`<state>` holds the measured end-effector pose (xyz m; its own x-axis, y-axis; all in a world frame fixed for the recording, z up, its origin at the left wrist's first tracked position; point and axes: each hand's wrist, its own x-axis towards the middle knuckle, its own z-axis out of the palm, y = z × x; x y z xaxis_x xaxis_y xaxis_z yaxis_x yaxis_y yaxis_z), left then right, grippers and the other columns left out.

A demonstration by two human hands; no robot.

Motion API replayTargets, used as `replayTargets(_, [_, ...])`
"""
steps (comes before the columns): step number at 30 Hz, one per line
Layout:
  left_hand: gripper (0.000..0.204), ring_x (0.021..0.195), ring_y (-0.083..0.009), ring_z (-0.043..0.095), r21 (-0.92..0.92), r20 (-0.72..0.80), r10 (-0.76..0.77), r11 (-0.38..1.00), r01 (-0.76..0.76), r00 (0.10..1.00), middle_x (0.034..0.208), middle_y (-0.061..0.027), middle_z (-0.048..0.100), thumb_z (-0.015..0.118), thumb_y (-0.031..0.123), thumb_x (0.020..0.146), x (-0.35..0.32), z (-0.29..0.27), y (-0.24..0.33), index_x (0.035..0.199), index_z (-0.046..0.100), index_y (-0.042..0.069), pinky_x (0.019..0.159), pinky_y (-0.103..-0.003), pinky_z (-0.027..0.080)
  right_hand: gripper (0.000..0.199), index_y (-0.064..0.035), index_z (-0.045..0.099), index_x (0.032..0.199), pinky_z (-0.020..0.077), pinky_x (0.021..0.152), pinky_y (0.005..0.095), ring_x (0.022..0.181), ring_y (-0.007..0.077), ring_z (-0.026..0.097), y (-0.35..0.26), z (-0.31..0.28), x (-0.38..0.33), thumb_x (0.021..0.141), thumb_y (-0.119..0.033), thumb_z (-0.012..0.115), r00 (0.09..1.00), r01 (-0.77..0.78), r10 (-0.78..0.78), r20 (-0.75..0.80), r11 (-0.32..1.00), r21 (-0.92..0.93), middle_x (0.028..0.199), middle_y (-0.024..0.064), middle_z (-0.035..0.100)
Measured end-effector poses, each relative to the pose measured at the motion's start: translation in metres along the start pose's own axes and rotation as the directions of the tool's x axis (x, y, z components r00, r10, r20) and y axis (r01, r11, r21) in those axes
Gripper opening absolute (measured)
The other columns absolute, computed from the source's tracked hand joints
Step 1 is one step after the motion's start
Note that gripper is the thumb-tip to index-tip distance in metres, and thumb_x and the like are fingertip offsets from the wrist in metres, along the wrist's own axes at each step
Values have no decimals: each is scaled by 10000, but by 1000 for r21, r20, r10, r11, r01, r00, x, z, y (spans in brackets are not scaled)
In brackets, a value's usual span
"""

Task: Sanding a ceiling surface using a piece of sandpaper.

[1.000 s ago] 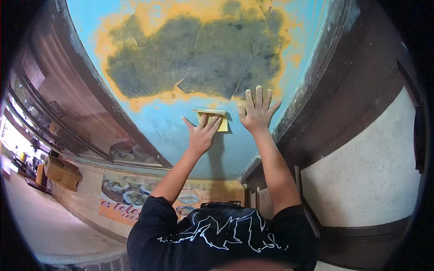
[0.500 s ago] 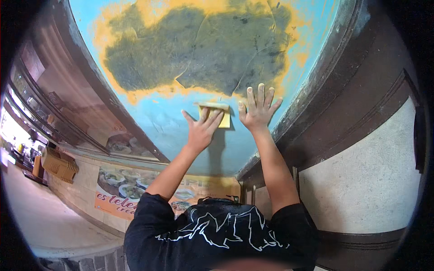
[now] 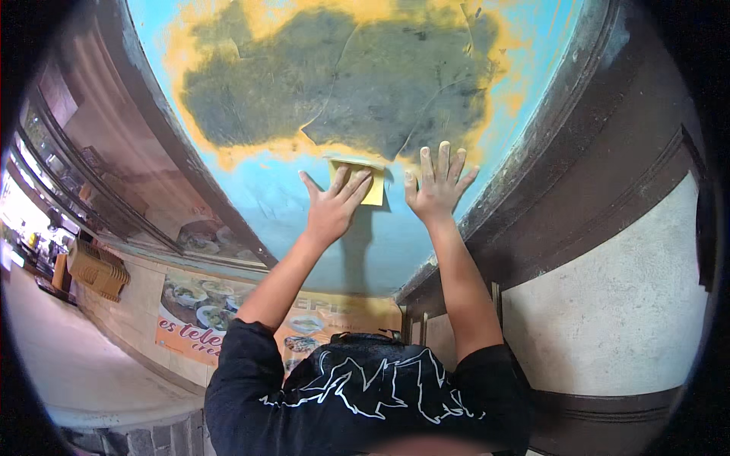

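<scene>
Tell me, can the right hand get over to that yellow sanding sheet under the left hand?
Probably yes. The right hand lies flat on the blue surface just beside the yellow sheet, with only bare paint between them. The left hand covers most of it, leaving its right edge exposed.

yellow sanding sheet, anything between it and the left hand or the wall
Nothing visible does. The left hand presses flat on the yellow sanding sheet, which lies against the blue painted surface. The right hand rests beside it.

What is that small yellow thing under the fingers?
On the blue painted panel, just below the big dark patch, the left hand presses a yellow sheet. It is flat, square-cornered and clean-edged, unlike the ragged orange rim around the patch.
</scene>
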<state>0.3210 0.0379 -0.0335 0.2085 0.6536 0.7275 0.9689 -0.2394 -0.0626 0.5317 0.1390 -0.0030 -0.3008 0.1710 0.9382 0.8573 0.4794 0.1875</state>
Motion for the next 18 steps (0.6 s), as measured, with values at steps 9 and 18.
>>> replayTargets(9, [576, 1372, -240, 364, -1, 61, -1, 1000, 1, 998, 1442, 42, 442, 537, 89, 804, -35, 23, 3, 1371, 496, 181, 914, -863, 28, 544, -251, 388, 1441, 47, 1096, 664, 1408, 406, 245, -1, 2, 2, 936, -439, 459, 999, -30, 31, -14, 999, 37, 1532, 100, 311])
replayTargets(18, [528, 1404, -234, 313, 37, -4, 34, 999, -34, 999, 1444, 50, 440, 523, 115, 827, -12, 14, 1, 1352, 518, 166, 911, -860, -4, 547, -259, 369, 1449, 38, 1094, 669, 1393, 414, 272, -1, 1, 4, 943, -451, 445, 999, -34, 34, -20, 999, 9, 1531, 91, 314])
